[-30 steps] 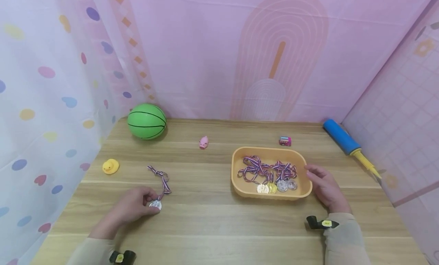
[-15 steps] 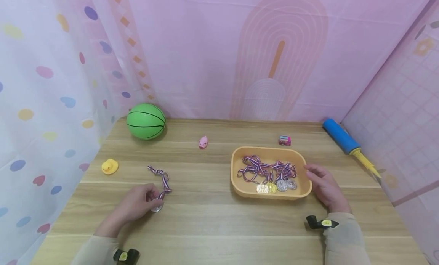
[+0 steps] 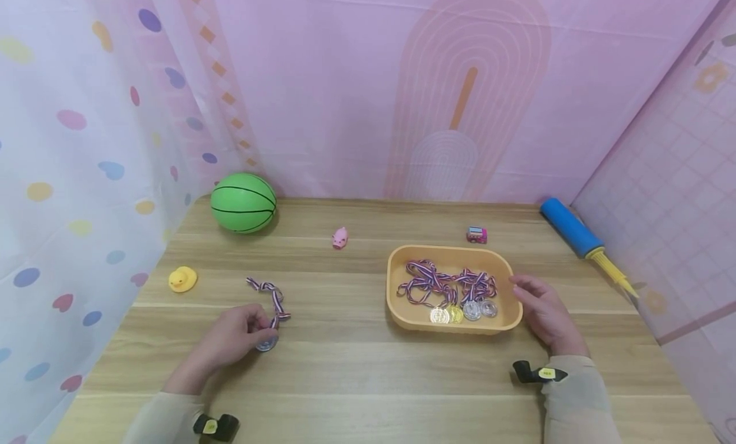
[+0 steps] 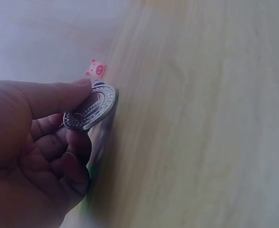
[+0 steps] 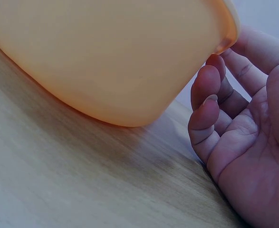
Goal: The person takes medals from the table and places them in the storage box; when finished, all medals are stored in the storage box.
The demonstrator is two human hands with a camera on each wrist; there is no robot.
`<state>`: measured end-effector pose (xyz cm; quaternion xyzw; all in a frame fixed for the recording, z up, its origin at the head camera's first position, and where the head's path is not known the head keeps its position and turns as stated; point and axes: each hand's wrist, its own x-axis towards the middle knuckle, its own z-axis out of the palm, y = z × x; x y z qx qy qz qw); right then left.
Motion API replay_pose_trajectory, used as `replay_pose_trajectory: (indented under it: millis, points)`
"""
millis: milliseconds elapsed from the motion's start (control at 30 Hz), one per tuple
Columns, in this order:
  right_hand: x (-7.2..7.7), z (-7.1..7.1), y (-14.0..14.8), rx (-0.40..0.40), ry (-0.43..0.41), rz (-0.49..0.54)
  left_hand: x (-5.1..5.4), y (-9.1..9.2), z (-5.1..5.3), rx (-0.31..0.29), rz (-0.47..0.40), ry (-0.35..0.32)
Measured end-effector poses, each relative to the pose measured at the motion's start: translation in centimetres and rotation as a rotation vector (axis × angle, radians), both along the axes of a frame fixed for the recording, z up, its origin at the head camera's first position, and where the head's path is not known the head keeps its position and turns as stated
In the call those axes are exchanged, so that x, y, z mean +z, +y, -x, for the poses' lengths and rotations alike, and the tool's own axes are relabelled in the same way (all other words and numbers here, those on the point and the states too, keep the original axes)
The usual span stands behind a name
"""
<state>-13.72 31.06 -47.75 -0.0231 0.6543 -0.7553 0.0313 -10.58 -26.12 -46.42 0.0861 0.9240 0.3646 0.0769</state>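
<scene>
My left hand (image 3: 232, 335) pinches a silver medal (image 4: 94, 108) between thumb and fingers at the left of the table. Its striped ribbon (image 3: 276, 300) trails away from me on the wood, knotted toward the far end. My right hand (image 3: 546, 313) holds the right rim of an orange-yellow plastic basket (image 3: 397, 316). In the right wrist view, fingers (image 5: 206, 80) curl just under that rim. Inside the basket lie gold medals (image 3: 439, 315) and silver medals (image 3: 473, 310), with tangled striped ribbons (image 3: 425, 279) behind them.
A yellow toy duck (image 3: 183, 279) sits at the left, and a green ball (image 3: 244, 202) behind it. Farther back are a pink toy pig (image 3: 340, 238) and a small toy bus (image 3: 476, 234). A blue and yellow hand pump (image 3: 575, 230) lies at the right edge.
My left hand has shifted slightly right with the medal, and the medal has tilted. The ribbon's near end has moved a little. My right hand and the basket stay put.
</scene>
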Motion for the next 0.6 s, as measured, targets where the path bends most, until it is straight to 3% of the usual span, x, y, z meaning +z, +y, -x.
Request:
replay_pose_trajectory:
  millis: [200,400,600]
  points:
    - [0.1,-0.1,-0.1,-0.011,-0.017,-0.004,0.0,0.5,0.1,-0.005,-0.071,-0.028]
    - [0.0,0.0,0.0,-0.002,-0.008,-0.006,0.3,1.2,0.3,0.035,-0.123,-0.083]
    - [0.0,0.1,0.0,0.003,-0.003,-0.003,0.5,1.9,0.6,0.059,-0.139,-0.063]
